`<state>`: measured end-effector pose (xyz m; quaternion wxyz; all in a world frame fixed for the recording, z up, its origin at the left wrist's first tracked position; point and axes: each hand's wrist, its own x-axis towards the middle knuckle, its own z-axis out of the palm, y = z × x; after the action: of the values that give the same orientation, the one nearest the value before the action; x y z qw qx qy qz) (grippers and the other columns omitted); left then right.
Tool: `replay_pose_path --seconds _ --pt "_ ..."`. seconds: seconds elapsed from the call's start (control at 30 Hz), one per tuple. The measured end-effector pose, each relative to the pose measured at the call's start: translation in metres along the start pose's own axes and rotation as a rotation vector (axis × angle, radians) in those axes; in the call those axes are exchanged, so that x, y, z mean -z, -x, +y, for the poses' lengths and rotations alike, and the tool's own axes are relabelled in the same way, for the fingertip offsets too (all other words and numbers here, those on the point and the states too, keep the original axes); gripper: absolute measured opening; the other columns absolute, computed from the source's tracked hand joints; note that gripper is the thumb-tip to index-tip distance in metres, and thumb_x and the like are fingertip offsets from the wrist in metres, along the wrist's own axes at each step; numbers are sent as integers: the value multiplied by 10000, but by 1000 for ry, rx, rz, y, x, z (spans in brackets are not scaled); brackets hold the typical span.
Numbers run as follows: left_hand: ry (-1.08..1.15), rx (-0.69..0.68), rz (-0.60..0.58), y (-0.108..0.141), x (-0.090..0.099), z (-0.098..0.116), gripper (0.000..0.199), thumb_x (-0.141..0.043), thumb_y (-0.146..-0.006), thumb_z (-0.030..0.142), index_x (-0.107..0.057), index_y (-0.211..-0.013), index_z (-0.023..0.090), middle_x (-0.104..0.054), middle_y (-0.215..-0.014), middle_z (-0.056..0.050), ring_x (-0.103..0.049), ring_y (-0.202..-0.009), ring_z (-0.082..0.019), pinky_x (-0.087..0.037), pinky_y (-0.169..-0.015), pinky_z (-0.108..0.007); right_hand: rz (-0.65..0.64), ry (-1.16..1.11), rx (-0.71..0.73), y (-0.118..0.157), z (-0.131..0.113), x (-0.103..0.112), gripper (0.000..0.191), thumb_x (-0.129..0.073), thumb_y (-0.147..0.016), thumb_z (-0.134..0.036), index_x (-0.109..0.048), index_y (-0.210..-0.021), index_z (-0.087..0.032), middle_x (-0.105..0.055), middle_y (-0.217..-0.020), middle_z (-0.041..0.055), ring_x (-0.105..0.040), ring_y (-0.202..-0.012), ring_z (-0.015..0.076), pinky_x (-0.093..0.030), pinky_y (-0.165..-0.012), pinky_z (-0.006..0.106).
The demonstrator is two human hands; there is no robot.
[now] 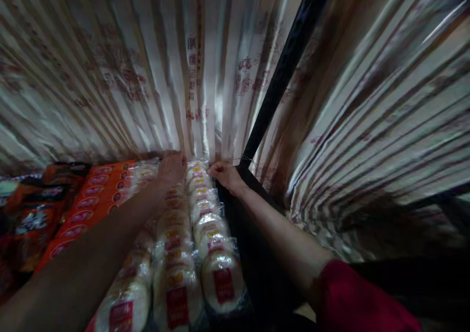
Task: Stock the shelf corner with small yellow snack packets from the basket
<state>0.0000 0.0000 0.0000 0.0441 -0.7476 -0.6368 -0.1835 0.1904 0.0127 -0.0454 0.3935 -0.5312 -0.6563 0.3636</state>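
Note:
Both arms reach to the far end of several rows of round, flat pale cakes in clear plastic packs. My left hand (pixel 172 167) is at the back of the middle row (pixel 178 278), its fingers curled; what they hold, if anything, is hidden. Across the right-hand row (pixel 216 253), my right hand (pixel 224 174) pinches near the corner of the last pack (pixel 198 169). Thumb and fingers are together there, but the dim, blurred picture does not show clearly what lies between them. Red labels mark the nearer packs.
Orange packets (pixel 86 202) in overlapping rows and dark orange bags (pixel 35 222) lie to the left. A printed, pleated curtain (pixel 205 67) hangs behind and to the right. A black post (pixel 282 67) rises beside my right hand, above a black surface (pixel 253 234).

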Motion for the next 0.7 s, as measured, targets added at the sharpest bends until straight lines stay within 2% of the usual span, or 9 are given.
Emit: replay_pose_path --seconds 0.13,0.3,0.5,0.7 --pt "-17 -34 43 5 2 -1 182 -438 -783 182 -617 -799 148 -639 -833 -88 -545 -876 -215 -421 -850 -346 33 -24 -8 0 1 -6 141 -598 -689 -311 -604 -638 -179 -604 -597 -41 -517 -552 87 -426 -561 204" --pt "-55 -212 105 12 3 -6 223 -431 -809 237 -638 -778 162 -600 -890 -94 -487 -954 -225 -429 -838 -347 50 -49 -23 -2 2 -10 152 -598 -695 -326 -588 -654 -180 -571 -550 -52 -489 -482 73 -405 -493 190" --pt "-50 -329 21 12 6 -8 240 -438 -777 235 -651 -693 165 -627 -802 -71 -533 -868 -193 -406 -892 -364 90 -70 -59 -5 5 -14 163 -606 -707 -329 -564 -642 -185 -564 -522 -56 -500 -450 74 -422 -482 196" --pt "-11 -348 -43 10 9 -9 167 -480 -719 220 -631 -669 168 -630 -724 -53 -547 -793 -176 -405 -858 -337 103 -76 -63 -5 6 -14 152 -604 -713 -327 -566 -654 -192 -576 -524 -56 -521 -459 80 -448 -503 204"
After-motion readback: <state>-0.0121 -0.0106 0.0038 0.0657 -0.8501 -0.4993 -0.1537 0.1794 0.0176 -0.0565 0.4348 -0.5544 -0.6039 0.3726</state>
